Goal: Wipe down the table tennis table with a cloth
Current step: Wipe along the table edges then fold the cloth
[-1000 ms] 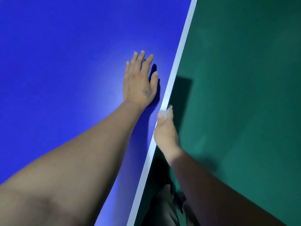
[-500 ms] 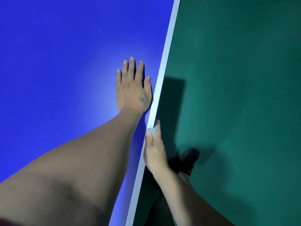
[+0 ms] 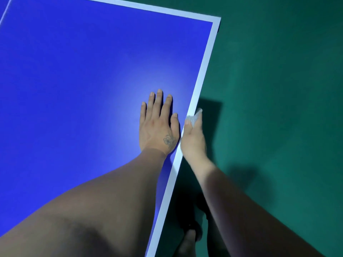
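Note:
The blue table tennis table (image 3: 74, 89) fills the left of the view, with a white border line along its right side and far end. My left hand (image 3: 158, 125) lies flat on the blue surface, fingers straight, close to the right edge. My right hand (image 3: 194, 140) grips a small pale cloth (image 3: 194, 116) against the table's right side edge, thumb on the white line. Most of the cloth is hidden inside the hand.
Green floor (image 3: 278, 89) spreads to the right of the table and beyond its far end. The table's far right corner (image 3: 216, 20) is in view. My foot (image 3: 187, 242) shows below the table edge at the bottom.
The view has shifted so the far right corner of the table now shows. My right hand with the cloth has moved up along the edge, level with my left hand.

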Demonstrator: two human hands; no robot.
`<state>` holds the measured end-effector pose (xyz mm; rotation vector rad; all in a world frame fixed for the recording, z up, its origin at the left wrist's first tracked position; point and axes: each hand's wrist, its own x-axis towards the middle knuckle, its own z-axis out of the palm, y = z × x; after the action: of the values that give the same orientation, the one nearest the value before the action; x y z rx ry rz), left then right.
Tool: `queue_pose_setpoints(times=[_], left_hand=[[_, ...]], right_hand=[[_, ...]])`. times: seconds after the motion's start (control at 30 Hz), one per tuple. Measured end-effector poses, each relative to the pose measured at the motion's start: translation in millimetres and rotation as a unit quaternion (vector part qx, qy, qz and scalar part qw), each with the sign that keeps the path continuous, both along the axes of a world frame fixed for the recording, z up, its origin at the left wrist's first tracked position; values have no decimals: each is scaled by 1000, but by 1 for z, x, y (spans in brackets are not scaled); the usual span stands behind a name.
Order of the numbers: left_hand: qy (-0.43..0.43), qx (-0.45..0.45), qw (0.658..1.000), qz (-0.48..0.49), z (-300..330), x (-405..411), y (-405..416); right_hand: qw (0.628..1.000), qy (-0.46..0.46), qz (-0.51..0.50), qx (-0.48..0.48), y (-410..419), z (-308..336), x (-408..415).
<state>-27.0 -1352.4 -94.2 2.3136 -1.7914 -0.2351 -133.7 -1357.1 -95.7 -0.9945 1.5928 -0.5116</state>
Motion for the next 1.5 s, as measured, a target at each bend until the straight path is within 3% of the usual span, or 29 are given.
queue_pose_setpoints(times=[0.33,0.8,1.13,1.33,1.5], left_hand=[[0,-8,1000,0,-2,0,-1],[19,-23,1000,0,-1,0,-4],[18,-21,1000,-2,1,-1,-4],[21,-10,1000,-4,2,0,-5],[23,6,1000,-4,3,1,-6]], right_hand=[[1000,-8,24,6,13,2,-4],[998,3,-8,55,-165,-3,-8],[998,-9,19,57,-66,10,-9],[991,22,90,93,-99,24,-19],[997,11,18,78,-170,14,-9]])
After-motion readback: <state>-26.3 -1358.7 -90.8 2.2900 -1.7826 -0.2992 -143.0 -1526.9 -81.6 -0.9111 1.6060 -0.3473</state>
